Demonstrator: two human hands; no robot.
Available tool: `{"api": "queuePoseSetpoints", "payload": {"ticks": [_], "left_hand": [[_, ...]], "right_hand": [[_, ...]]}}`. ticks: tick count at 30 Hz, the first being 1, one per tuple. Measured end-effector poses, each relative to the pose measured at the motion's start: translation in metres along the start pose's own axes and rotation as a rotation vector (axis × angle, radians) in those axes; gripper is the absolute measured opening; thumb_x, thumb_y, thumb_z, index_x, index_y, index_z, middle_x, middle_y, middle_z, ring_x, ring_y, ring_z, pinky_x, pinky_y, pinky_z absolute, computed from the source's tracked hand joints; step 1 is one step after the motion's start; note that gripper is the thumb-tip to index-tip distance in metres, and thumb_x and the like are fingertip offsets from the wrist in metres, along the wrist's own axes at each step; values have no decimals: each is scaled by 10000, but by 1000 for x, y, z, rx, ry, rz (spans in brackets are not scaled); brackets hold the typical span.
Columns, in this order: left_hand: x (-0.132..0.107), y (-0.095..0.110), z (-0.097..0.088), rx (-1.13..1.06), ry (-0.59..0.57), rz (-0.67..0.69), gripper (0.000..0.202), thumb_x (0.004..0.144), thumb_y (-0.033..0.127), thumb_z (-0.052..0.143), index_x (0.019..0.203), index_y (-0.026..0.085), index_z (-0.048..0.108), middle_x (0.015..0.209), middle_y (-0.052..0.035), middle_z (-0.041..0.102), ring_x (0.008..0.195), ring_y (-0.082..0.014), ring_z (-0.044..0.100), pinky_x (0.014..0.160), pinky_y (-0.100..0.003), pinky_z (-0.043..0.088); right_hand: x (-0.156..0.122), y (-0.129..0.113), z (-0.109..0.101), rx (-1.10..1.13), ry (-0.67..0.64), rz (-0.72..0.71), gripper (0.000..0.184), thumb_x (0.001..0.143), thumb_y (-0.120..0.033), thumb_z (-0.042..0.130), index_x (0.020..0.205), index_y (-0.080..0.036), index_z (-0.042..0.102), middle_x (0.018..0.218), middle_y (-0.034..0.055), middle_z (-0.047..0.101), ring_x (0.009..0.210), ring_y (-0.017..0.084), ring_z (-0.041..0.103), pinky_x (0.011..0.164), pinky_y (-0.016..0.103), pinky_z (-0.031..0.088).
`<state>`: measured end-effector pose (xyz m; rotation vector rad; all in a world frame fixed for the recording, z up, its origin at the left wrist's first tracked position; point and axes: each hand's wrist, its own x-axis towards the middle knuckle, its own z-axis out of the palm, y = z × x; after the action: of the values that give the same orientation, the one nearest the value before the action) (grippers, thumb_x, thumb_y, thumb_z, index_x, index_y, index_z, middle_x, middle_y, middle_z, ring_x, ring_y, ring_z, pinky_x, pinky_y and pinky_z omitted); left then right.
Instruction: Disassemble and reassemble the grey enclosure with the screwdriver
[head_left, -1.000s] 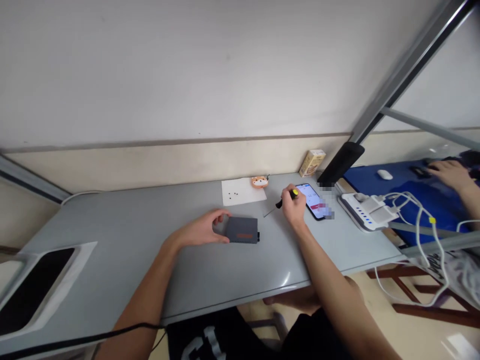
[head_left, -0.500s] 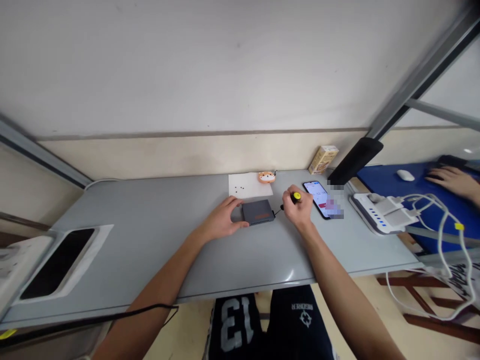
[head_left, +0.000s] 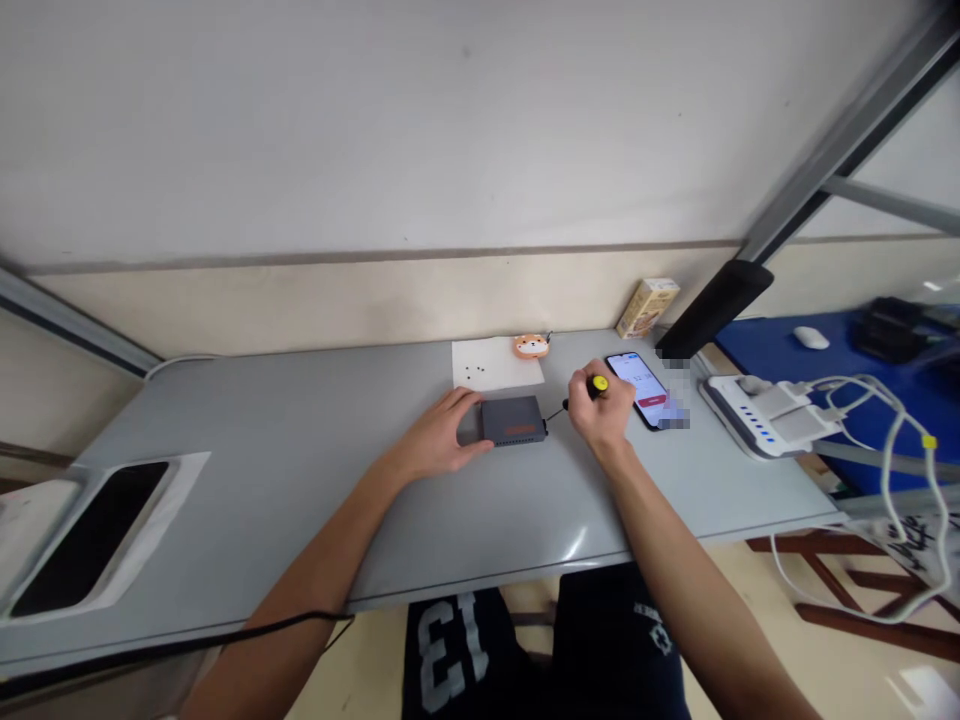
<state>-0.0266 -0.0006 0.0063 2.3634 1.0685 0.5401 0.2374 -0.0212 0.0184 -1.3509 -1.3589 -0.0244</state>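
A small dark grey box (head_left: 513, 420) with an orange label on its front lies on the grey table (head_left: 315, 480). My left hand (head_left: 439, 437) grips its left end, fingers curled round it. My right hand (head_left: 600, 408) is closed on a black screwdriver with a yellow cap (head_left: 592, 386). Its tip points left and meets the box's right end. Behind the box lies a white paper sheet (head_left: 495, 362) with several tiny dark screws (head_left: 476, 371) on it.
A lit phone (head_left: 643, 389) lies right of my right hand. An orange animal-shaped item (head_left: 531, 346) and a small carton (head_left: 648, 307) sit near the wall. A white power strip (head_left: 757, 425) with cables lies far right. A dark-screened device (head_left: 90, 535) rests at left.
My left hand turned the box and slid it away from me, toward the paper. My right hand brought the screwdriver tip to the box's right end. The other person's hand at far right left the view.
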Motion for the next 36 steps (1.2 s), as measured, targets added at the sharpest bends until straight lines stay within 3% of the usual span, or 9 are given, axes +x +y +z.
{"api": "queuePoseSetpoints", "payload": {"ticks": [7, 10, 12, 18, 22, 26, 28, 32, 36], "left_hand": [[0, 1, 4, 14, 23, -28, 605, 839, 465, 763, 1366, 274, 532, 1400, -78, 561, 1286, -294, 557, 1095, -440, 472], [1, 3, 4, 6, 13, -39, 607, 844, 482, 761, 1365, 272, 531, 1414, -69, 555, 1300, -281, 549, 1113, -425, 458], [1, 4, 3, 7, 14, -51, 612, 833, 485, 773, 1357, 273, 537, 1406, -62, 561, 1300, -276, 548, 1114, -419, 457], [2, 1, 7, 9, 35, -63, 624, 818, 463, 791, 1363, 290, 543, 1403, -59, 566, 1299, -283, 549, 1121, -427, 457], [1, -2, 10, 25, 51, -45, 639, 836, 472, 776, 1396, 301, 519, 1421, -61, 561, 1314, -281, 541, 1130, -442, 455], [1, -2, 10, 38, 39, -32, 626, 857, 479, 757, 1406, 297, 519, 1421, -61, 573, 1318, -283, 538, 1133, -463, 452], [1, -2, 9, 50, 34, -29, 639, 863, 499, 751, 1418, 289, 514, 1430, -59, 573, 1325, -283, 534, 1139, -465, 445], [2, -5, 9, 54, 37, 2, 728, 835, 543, 778, 1458, 307, 486, 1434, -41, 581, 1330, -277, 528, 1144, -450, 442], [2, -10, 9, 60, 43, 19, 736, 837, 582, 762, 1468, 324, 486, 1432, -34, 591, 1327, -282, 535, 1136, -452, 448]], "right_hand": [[-12, -7, 6, -44, -4, -205, 303, 825, -184, 568, 601, -224, 367, 529, -56, 340, 501, 101, 312, 532, 288, 260], [-9, -7, 4, -77, 65, -110, 300, 840, -202, 556, 604, -221, 371, 531, -55, 338, 510, 100, 302, 531, 288, 250], [-8, -9, 3, -75, 42, -39, 328, 856, -224, 548, 601, -224, 342, 528, -60, 292, 507, 98, 263, 519, 288, 231], [-13, -16, 6, -17, 20, -161, 352, 848, -196, 563, 599, -225, 316, 538, -58, 285, 500, 96, 246, 514, 297, 220], [-8, -14, 2, -10, 126, -133, 333, 854, -200, 574, 598, -226, 363, 529, -53, 312, 495, 102, 275, 511, 296, 254], [-5, -17, 0, 117, 223, 26, 297, 896, -219, 547, 615, -222, 449, 543, -41, 407, 520, 117, 366, 527, 289, 309], [-9, -24, 3, 231, 149, 88, 282, 925, -224, 526, 645, -216, 499, 581, -31, 480, 556, 124, 441, 553, 281, 352], [-25, -36, 14, 362, -246, -25, 258, 943, -244, 559, 688, -203, 559, 646, -14, 558, 605, 126, 514, 608, 280, 408], [-35, -37, 24, 424, -343, 6, 243, 952, -253, 559, 714, -205, 565, 682, -8, 578, 648, 134, 534, 646, 286, 427]]}}
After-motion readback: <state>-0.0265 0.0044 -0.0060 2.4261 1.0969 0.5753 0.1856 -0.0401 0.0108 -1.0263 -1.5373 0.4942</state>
